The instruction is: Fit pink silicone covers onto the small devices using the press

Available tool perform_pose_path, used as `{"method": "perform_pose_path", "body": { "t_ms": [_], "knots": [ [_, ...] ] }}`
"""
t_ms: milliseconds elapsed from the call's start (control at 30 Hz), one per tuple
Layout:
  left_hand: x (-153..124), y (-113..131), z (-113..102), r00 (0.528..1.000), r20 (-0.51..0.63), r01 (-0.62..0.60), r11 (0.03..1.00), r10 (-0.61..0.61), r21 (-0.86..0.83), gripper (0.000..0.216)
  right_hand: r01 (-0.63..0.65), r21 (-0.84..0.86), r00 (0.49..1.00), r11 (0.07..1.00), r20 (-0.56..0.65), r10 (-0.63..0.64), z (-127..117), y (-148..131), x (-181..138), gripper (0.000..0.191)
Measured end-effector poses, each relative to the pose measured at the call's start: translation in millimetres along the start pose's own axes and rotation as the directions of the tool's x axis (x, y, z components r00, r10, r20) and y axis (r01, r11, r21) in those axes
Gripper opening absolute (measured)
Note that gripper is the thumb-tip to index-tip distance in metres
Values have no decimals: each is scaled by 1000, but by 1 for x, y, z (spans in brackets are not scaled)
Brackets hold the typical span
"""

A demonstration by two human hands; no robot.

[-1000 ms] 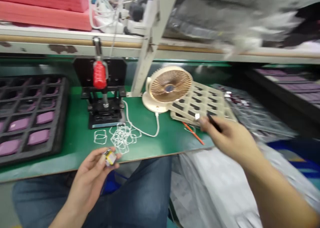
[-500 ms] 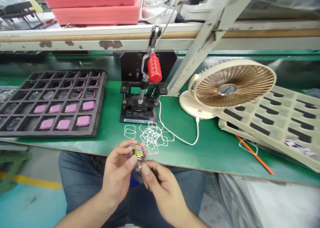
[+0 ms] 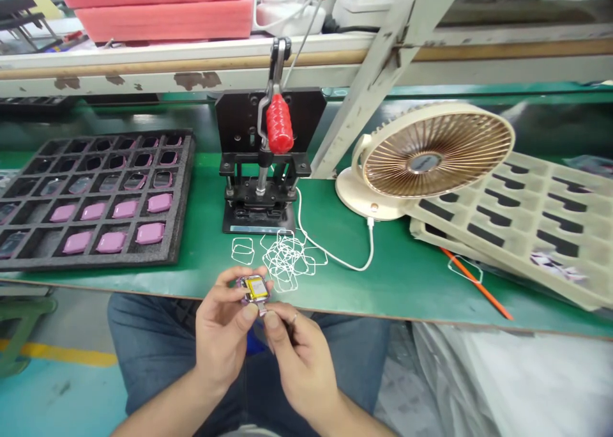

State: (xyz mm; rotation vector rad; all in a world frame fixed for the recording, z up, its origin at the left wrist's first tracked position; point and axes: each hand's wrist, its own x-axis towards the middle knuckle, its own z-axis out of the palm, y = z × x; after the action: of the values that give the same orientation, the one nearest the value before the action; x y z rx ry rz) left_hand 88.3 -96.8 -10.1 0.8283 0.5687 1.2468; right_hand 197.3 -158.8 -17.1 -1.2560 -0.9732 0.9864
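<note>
Near the front edge of the green bench, my left hand (image 3: 223, 325) grips an opened smartwatch body (image 3: 257, 286) by its sides. The watch body has a purple rim, and a silver battery with yellow edging faces up inside it. My right hand (image 3: 301, 360) pinches a small greyish strip (image 3: 262, 308) at the watch's lower edge between thumb and forefinger. What the other right fingers curl around is hidden. Just beyond the watch lie a tangled pile of white gasket rings (image 3: 287, 258) and a few separate rings (image 3: 242, 250).
A black toggle press (image 3: 261, 194) with a red handle stands behind the rings. At left is a foam tray (image 3: 184, 200) of purple watch parts. To the right are a cream fan (image 3: 438, 153) with a white cable, stacked cream trays (image 3: 507, 248) and an orange stick (image 3: 479, 287).
The view has shifted slightly, so the bench things appear further left. The watch now faces the camera more fully, and the strip between it and my right fingers shows more clearly.
</note>
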Motion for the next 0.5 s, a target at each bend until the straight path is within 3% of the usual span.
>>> {"method": "perform_pose_path", "body": {
  "t_ms": [133, 300, 400, 500],
  "knots": [
    [0, -3, -4, 1000, 16, -15, 1000, 15, -2, 21, 71, -56, 997, 996, -23, -72, 2, -2, 1, 26],
    [-1, -8, -6, 1000, 23, -16, 1000, 15, 24, 19, 213, -254, 972, 943, -42, -231, 1, -2, 4, 24],
    [-5, -11, -6, 1000, -5, -2, 1000, 2, 13, 26, 229, -346, 967, 910, -29, -254, 0, -1, 4, 31],
    [-8, -15, -9, 1000, -29, 7, 1000, -6, 15, 36, 209, -346, 972, 915, -34, -234, -1, 0, 4, 27]
  ]
}}
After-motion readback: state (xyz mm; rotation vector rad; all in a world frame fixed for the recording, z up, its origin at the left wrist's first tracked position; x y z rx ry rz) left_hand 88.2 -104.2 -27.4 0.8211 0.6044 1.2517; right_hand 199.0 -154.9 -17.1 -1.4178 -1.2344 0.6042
